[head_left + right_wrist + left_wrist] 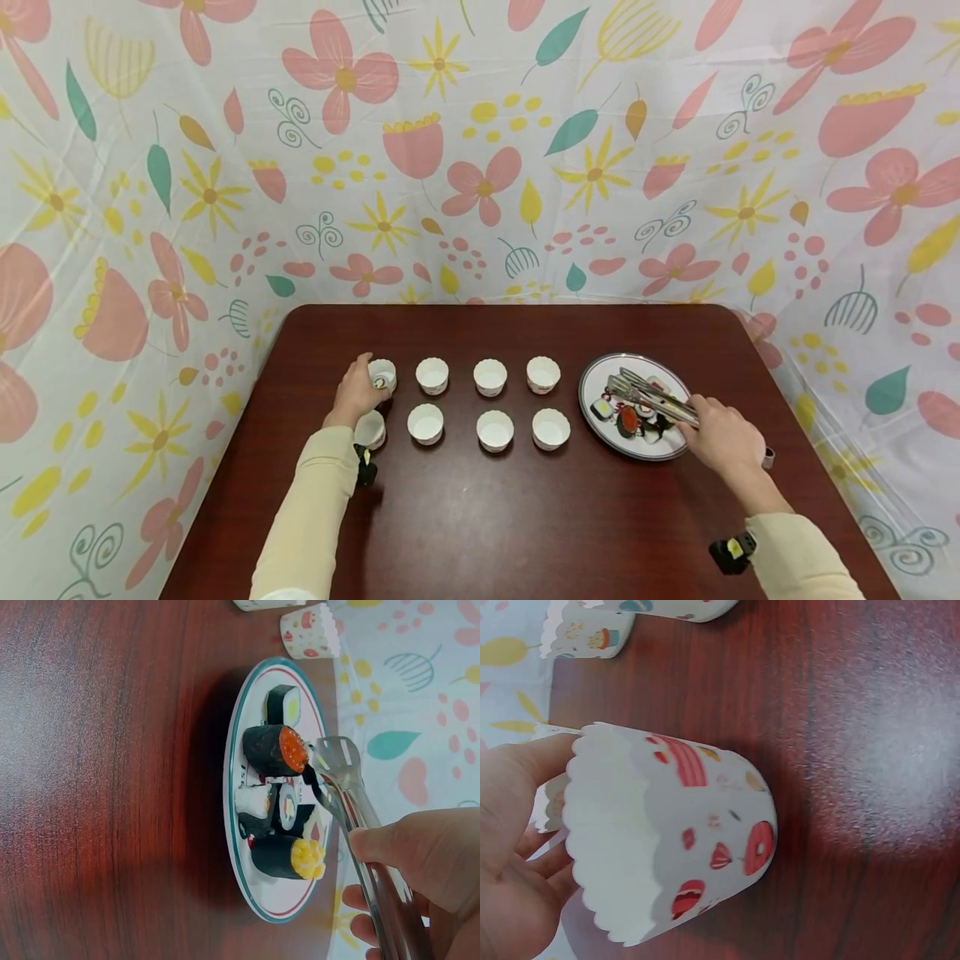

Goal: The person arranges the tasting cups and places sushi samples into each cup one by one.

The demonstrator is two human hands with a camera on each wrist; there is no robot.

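Note:
My left hand (354, 396) holds the side of a white paper baking cup (386, 367) at the back left, with a small sushi roll (380, 382) inside. In the left wrist view, a nearer patterned cup (712, 832) partly hides that hand. My right hand (726, 440) grips metal tongs (663, 404) above a round plate (588, 392) at the right. On the plate lie several sushi pieces, among them one topped with orange roe (293, 750), one with yellow corn (307, 859) and a cucumber roll (283, 705). Nothing shows between the tong tips.
More white baking cups stand in two rows across the dark wooden table (465, 508), among them a back-row cup (543, 374) and a front-row cup (551, 429) near the plate. A flower-patterned cloth (480, 250) hangs behind and beside the table.

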